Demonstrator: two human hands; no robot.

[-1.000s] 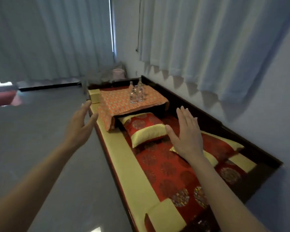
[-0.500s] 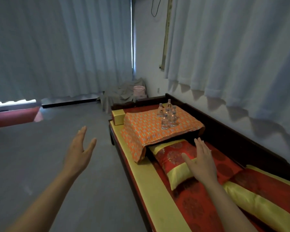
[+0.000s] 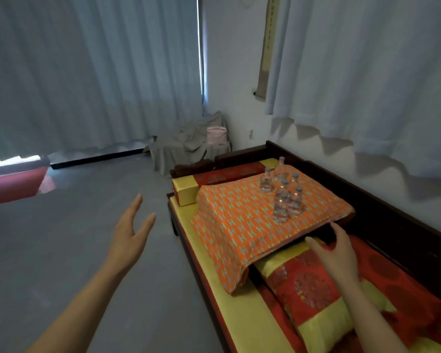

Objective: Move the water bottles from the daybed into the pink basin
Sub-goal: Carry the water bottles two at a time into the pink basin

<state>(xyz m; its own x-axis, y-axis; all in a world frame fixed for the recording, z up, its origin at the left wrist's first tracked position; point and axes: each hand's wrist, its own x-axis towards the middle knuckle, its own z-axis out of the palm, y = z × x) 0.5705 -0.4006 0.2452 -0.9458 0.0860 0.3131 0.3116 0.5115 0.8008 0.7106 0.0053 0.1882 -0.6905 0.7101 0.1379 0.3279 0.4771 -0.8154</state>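
Seven or so clear bottles point(image 3: 281, 192) stand upright in a tight cluster on an orange patterned cloth point(image 3: 242, 220) that drapes a low raised worktop on the daybed point(image 3: 239, 309); the exact count is hard to tell because they overlap. None has been moved yet. The right hand point(image 3: 337, 253) hovers just in front of the cloth's near edge, fingers point(image 3: 313, 244) spread wide and empty, short of the bottles. The left hand point(image 3: 131, 233) hangs open and empty over the floor point(image 3: 61, 250), well to the left of the cloth. A small pink container point(image 3: 216, 135) sits on a grey-draped seat beyond the cloth, in the room's corner; it may be the basin, though that cannot be told for sure. The likely risk is the packed cluster: reaching for a rear bottle past the front ones could knock neighbours over, and the loose cloth could slide or bunch if a sleeve or palm drags it, toppling several at once. Clear, smooth plastic may also slip in a hasty grasp. A red and gold cushion point(image 3: 313, 289) lies just in front of the cloth, beneath the right wrist. Pale curtains point(image 3: 87, 72) cover the walls, and the light is dim.
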